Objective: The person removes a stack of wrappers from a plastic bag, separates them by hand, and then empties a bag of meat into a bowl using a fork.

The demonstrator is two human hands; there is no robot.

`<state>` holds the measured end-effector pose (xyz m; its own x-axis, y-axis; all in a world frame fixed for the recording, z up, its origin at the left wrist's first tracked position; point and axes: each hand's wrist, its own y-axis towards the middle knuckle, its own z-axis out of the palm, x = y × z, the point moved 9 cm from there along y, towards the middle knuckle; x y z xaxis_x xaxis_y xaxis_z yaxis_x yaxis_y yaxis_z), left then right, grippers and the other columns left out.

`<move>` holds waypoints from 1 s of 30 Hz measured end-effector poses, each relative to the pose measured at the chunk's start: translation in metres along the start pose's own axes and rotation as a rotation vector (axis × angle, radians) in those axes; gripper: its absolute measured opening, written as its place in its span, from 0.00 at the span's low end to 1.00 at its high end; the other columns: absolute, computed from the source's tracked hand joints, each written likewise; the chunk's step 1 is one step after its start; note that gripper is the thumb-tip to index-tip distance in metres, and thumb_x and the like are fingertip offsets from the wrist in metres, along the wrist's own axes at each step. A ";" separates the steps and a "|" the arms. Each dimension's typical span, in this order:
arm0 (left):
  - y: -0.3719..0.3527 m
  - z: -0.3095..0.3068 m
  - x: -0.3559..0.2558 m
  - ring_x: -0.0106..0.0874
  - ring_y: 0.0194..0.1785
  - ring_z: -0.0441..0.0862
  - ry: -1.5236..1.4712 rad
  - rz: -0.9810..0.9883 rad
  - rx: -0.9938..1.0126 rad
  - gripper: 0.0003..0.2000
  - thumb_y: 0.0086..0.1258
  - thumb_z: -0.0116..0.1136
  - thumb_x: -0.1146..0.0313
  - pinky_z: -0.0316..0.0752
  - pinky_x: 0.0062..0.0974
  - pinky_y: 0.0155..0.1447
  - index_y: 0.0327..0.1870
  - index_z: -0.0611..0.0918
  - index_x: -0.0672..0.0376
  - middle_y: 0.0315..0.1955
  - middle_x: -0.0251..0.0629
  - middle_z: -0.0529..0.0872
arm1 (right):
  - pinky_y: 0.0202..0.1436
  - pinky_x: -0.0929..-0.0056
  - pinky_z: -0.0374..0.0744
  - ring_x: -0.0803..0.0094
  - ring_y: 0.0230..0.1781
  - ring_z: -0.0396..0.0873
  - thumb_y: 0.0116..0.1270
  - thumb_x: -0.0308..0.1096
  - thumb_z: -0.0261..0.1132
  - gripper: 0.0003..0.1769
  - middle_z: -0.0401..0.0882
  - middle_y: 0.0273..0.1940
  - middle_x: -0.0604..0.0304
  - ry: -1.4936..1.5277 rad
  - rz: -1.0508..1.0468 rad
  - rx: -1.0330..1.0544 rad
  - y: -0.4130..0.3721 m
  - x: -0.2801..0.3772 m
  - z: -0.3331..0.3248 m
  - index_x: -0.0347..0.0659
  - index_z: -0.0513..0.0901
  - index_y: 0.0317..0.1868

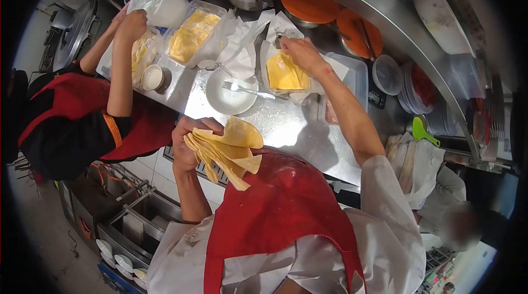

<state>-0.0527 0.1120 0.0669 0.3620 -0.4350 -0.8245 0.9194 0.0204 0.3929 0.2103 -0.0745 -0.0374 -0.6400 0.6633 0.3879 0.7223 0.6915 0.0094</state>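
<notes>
A fanned bundle of thin yellow dough sheets is gripped in my left hand, held in front of my apron near the counter's edge. My right hand reaches over a stack of yellow dough sheets lying on white paper. Its fingers are closed at the paper's upper edge, where they appear to pinch the white paper. To the left of that stack, a fork rests across a white bowl. Crumpled white paper lies behind the bowl.
At the left, a co-worker's hands are at a white tub. A clear tray with yellow sheets and a small cup stand nearby. Orange lids line the back. A plastic container sits at right.
</notes>
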 end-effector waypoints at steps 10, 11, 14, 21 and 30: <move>0.043 0.064 -0.016 0.43 0.37 0.84 0.938 -0.242 0.349 0.17 0.50 0.53 0.87 0.76 0.29 0.41 0.44 0.78 0.65 0.34 0.47 0.84 | 0.50 0.55 0.75 0.51 0.42 0.80 0.66 0.27 0.59 0.11 0.80 0.39 0.51 -0.307 -0.004 -0.482 -0.043 0.020 -0.060 0.41 0.79 0.48; 0.046 0.071 -0.015 0.47 0.35 0.83 1.022 -0.226 0.388 0.17 0.51 0.53 0.87 0.76 0.30 0.40 0.43 0.78 0.64 0.32 0.48 0.83 | 0.49 0.56 0.76 0.50 0.41 0.80 0.66 0.27 0.59 0.10 0.80 0.38 0.50 -0.095 0.101 -0.489 -0.058 0.014 -0.066 0.39 0.80 0.46; 0.060 0.087 -0.011 0.54 0.33 0.79 0.996 -0.302 0.417 0.15 0.50 0.55 0.86 0.73 0.34 0.35 0.41 0.77 0.65 0.30 0.51 0.81 | 0.46 0.60 0.78 0.50 0.40 0.81 0.67 0.27 0.58 0.07 0.82 0.36 0.46 0.505 0.304 -0.510 -0.101 0.010 -0.071 0.34 0.83 0.38; 0.061 0.109 0.000 0.38 0.29 0.83 0.894 -0.413 0.522 0.12 0.54 0.59 0.85 0.74 0.26 0.34 0.39 0.77 0.66 0.25 0.47 0.81 | 0.49 0.62 0.78 0.53 0.42 0.83 0.61 0.30 0.60 0.09 0.85 0.40 0.47 0.199 0.161 0.214 -0.070 -0.003 0.040 0.38 0.85 0.39; 0.036 0.077 -0.005 0.21 0.39 0.81 0.590 -0.498 0.189 0.11 0.59 0.66 0.78 0.76 0.21 0.44 0.40 0.77 0.65 0.33 0.39 0.85 | 0.46 0.69 0.79 0.68 0.37 0.82 0.69 0.42 0.61 0.17 0.84 0.38 0.55 0.694 0.138 -0.103 -0.076 0.044 0.008 0.37 0.83 0.46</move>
<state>-0.0329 0.0452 0.1167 -0.0146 0.1972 -0.9803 0.9719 -0.2275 -0.0602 0.1249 -0.0959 -0.0288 -0.2509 0.3841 0.8885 0.8278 0.5610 -0.0087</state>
